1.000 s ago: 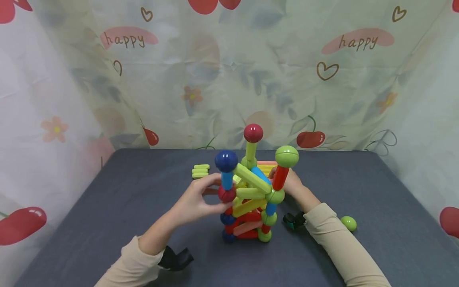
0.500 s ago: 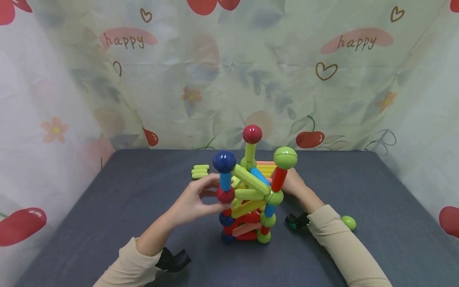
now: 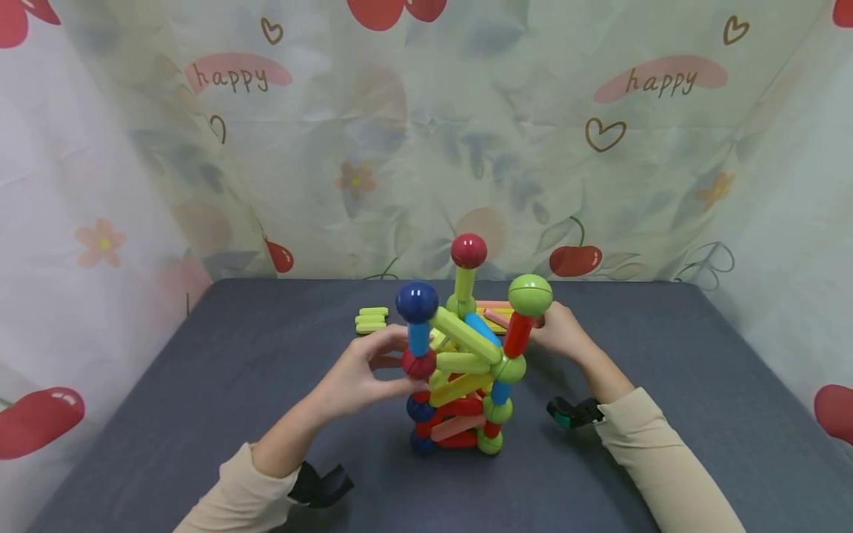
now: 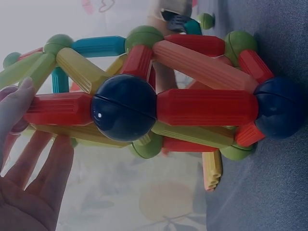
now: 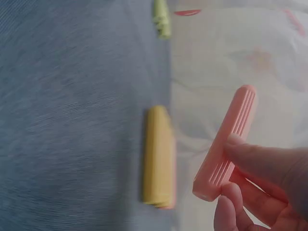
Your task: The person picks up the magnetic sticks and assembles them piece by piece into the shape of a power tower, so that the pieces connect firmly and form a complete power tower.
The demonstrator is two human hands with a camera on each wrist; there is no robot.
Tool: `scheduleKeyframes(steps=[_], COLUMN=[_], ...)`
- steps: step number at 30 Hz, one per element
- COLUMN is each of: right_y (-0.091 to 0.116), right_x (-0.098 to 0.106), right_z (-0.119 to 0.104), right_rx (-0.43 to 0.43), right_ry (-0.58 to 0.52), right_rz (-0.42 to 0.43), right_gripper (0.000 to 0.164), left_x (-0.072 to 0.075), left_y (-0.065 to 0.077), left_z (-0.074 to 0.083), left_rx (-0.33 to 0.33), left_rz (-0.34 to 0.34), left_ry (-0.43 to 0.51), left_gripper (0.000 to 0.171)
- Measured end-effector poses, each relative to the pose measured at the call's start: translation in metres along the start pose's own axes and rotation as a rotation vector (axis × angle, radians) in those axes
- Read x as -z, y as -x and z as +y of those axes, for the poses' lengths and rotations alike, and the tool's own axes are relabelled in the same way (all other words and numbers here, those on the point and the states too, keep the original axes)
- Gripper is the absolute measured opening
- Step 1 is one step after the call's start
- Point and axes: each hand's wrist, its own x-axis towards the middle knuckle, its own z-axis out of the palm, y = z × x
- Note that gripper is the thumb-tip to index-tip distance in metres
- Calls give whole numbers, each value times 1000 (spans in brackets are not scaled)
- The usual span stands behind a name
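A tower of coloured sticks and balls [image 3: 460,362] stands upright on the dark table. My left hand [image 3: 356,370] holds its left corner, thumb and fingers around the red ball [image 3: 418,363] below the blue top ball [image 3: 417,302]. The left wrist view has that hand [image 4: 36,178] at the upper part of the tower, near a red stick [image 4: 57,109]. Behind the tower, to the right, my right hand [image 3: 563,333] pinches a pink ribbed stick [image 5: 226,144] between thumb and fingers. The green top ball and red stick partly hide that hand in the head view.
Yellow sticks [image 5: 156,154] lie bundled behind the tower, with pink ones alongside. Several light green sticks [image 3: 371,320] lie to their left. A loose green ball [image 4: 206,20] appears in the left wrist view. A printed curtain [image 3: 426,148] hangs behind the table [image 3: 286,355].
My right hand has lifted a pink stick off the pile and moved right with it. Its sleeve now covers the loose green ball in the head view. The left hand keeps its hold.
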Motion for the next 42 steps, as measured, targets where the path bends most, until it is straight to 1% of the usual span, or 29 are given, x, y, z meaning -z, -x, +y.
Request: scheduleKeyframes(steps=[3, 5, 9, 11, 15, 19, 23, 27, 34, 42], right_y=[4, 8, 15, 19, 24, 29, 33, 37, 45, 52], right_x=[12, 19, 33, 39, 45, 49, 53, 57, 62, 64], right_z=[-9, -15, -28, -34, -42, -45, -49, -56, -69, -86], right_rx=[3, 20, 35, 34, 28, 32, 47, 87, 163, 273], right_ry=[-33, -49, -119, -159, -199, -235, -282, -355, -468, -634], right_rz=[13, 27, 41, 39, 38, 40, 41, 37, 27, -28], right_gripper=[10, 10, 25, 29, 28, 26, 28, 29, 22, 26], left_x=[0, 0, 2, 2, 2, 2, 3, 4, 5, 6], left_y=[0, 0, 0, 0, 3, 6, 8, 9, 9, 9], left_z=[0, 0, 2, 2, 1, 1, 0, -1, -2, -3], left_rx=[0, 3, 14, 13, 3, -3, -6, -2, 1, 27], left_rz=[-1, -3, -10, -11, 6, 27, 23, 10, 0, -10], left_ry=[2, 0, -6, -7, -1, 9, 11, 25, 50, 106], left_gripper=[46, 46, 47, 47, 49, 48, 48, 48, 48, 48])
